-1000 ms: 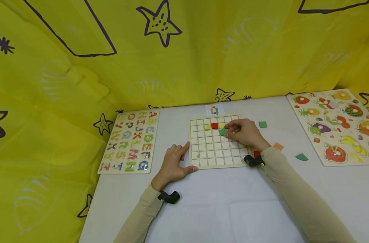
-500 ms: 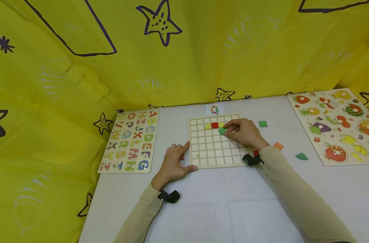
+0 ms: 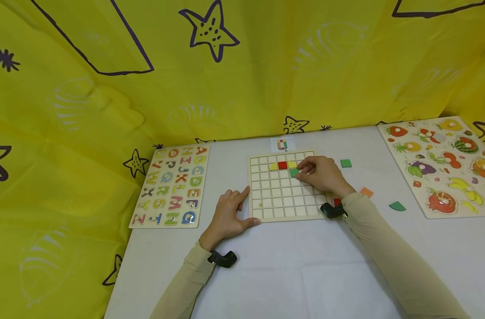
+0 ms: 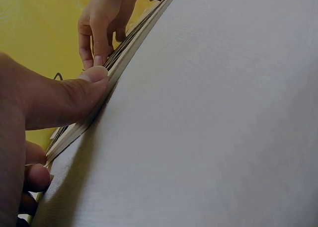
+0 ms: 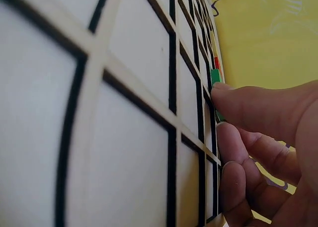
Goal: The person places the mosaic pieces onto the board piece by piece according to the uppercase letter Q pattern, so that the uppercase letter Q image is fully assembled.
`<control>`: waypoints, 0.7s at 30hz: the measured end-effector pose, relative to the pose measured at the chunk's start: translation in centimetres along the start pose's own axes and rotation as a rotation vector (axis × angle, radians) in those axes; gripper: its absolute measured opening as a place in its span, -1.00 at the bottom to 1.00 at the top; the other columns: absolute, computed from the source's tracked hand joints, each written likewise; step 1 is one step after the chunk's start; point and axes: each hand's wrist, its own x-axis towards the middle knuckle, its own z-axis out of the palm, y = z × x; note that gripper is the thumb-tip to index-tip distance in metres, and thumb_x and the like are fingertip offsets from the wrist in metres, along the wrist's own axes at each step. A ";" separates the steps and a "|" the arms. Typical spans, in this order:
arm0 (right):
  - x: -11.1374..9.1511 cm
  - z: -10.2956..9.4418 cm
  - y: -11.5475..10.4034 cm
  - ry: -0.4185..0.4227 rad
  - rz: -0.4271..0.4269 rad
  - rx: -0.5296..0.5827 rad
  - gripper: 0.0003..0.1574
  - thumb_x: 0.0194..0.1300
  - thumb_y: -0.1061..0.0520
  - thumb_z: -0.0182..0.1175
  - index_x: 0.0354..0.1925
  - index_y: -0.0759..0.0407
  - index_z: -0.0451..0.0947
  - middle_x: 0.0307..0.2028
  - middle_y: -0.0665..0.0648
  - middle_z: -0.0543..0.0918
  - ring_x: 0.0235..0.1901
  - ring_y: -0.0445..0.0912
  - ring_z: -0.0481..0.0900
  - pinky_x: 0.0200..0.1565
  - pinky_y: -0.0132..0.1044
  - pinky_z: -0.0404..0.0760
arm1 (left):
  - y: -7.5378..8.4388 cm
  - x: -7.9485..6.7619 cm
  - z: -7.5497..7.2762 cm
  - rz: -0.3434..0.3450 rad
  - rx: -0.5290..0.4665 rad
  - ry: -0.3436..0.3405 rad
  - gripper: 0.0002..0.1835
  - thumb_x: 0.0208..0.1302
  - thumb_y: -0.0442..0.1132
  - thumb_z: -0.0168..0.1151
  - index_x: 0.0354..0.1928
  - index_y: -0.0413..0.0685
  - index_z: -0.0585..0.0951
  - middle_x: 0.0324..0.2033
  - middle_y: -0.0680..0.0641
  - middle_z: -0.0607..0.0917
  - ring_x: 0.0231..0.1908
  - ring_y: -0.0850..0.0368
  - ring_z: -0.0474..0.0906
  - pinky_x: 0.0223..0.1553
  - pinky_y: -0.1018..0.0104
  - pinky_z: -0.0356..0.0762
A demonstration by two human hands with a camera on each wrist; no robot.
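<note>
A wooden grid board (image 3: 282, 192) lies before me in the head view. My right hand (image 3: 321, 173) pinches a green square tile (image 3: 294, 173) between thumb and index finger, at a cell in the board's upper part; the right wrist view shows the tile (image 5: 214, 76) beside the thumb. In the row just behind, a red square tile (image 3: 282, 165) sits between two yellow tiles (image 3: 273, 166). My left hand (image 3: 226, 215) touches the board's near left corner, index finger at the left side and thumb (image 4: 94, 78) on the front edge.
A small pattern card (image 3: 281, 144) lies behind the board. To the right are a green square (image 3: 346, 163), an orange tile (image 3: 366, 192), a green quarter-round tile (image 3: 396, 206) and a partly covered red tile (image 3: 337, 202). An alphabet puzzle (image 3: 170, 188) and a fruit puzzle (image 3: 442, 168) flank everything.
The green tile and my right fingertips have shifted slightly to the right, and more of the right yellow tile shows. My left hand stays where it was.
</note>
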 end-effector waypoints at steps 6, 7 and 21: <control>0.1 0.0 0.1 0.022 -0.004 -0.002 -0.61 0.35 0.08 0.45 0.07 0.24 0.71 -0.17 0.21 0.77 -0.19 0.04 0.66 -0.09 -0.18 0.50 | 0.0 -0.1 0.0 -0.002 0.003 -0.003 0.04 -0.03 0.16 0.64 0.47 -0.22 0.51 -0.48 0.09 0.39 -0.34 0.18 0.21 -0.16 0.26 0.14; 0.1 0.0 0.0 0.023 -0.003 0.002 -0.61 0.35 0.08 0.45 0.07 0.23 0.72 -0.17 0.21 0.77 -0.19 0.04 0.66 -0.09 -0.18 0.50 | 0.0 -0.1 0.0 -0.003 0.004 -0.002 0.04 -0.03 0.16 0.64 0.47 -0.22 0.51 -0.48 0.10 0.39 -0.34 0.18 0.21 -0.16 0.26 0.14; 0.1 0.2 -0.1 0.028 0.034 0.017 -0.64 0.31 0.05 0.50 0.02 0.17 0.76 -0.19 0.18 0.78 -0.17 0.05 0.66 -0.09 -0.17 0.44 | 0.0 0.0 0.1 0.002 0.007 -0.003 0.05 -0.01 0.16 0.64 0.48 -0.22 0.49 -0.48 0.08 0.38 -0.33 0.17 0.21 -0.17 0.27 0.12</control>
